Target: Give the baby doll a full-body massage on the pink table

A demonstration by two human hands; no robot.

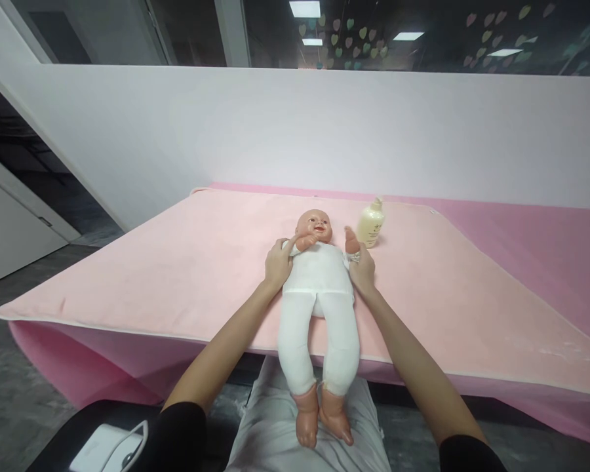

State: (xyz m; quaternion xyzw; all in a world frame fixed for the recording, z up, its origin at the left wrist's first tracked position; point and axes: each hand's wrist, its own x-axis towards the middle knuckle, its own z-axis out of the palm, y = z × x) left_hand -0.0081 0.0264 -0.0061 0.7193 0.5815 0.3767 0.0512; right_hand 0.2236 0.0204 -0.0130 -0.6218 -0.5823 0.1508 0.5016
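A baby doll [317, 272] with a white cloth body lies on its back on the pink covered table, head away from me, its legs and feet hanging past the front edge. My left hand [278, 263] is closed around the doll's arm at the left, near the shoulder. At the right, my right hand [362, 267] grips the doll's other arm just below its raised plastic hand. A pale yellow pump bottle [370, 224] stands just beyond my right hand.
The pink table cover [216, 262] reaches back to a white wall [299, 131]. My lap in light trousers is under the doll's feet. A white device with a cable [105, 449] rests on a black surface at the lower left.
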